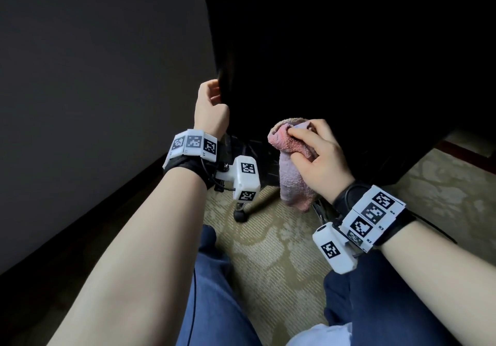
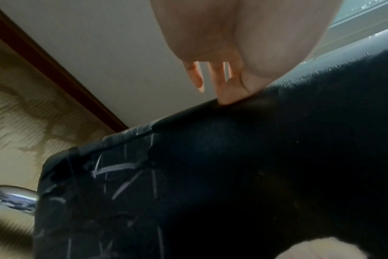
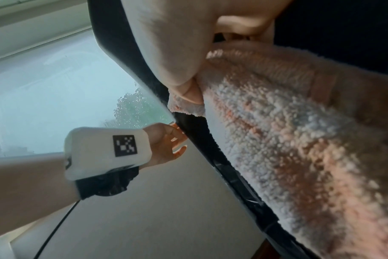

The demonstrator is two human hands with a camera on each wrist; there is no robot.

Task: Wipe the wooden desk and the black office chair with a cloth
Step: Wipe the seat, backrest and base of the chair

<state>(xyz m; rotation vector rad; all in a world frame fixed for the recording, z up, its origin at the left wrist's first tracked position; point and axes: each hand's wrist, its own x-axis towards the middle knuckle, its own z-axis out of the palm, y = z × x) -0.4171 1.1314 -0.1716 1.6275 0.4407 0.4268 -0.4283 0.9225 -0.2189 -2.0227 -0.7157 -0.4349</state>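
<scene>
Cloth (image 1: 291, 157): bunched in right hand (image 1: 319, 155), fingers curled round it, pressed against the lower back of the black chair (image 1: 349, 50); tail hangs loose. Left hand (image 1: 210, 106) steadies the chair's side edge, thumb behind, fingers (image 2: 197, 77) loosely spread on the near side.

Risks, judged: chair may roll or swivel under wiping pressure if the left hold slips; hanging tail could snag on the chrome base (image 2: 13, 198).

Count: cloth 1, chair 1, hands 2. Desk not in view
</scene>
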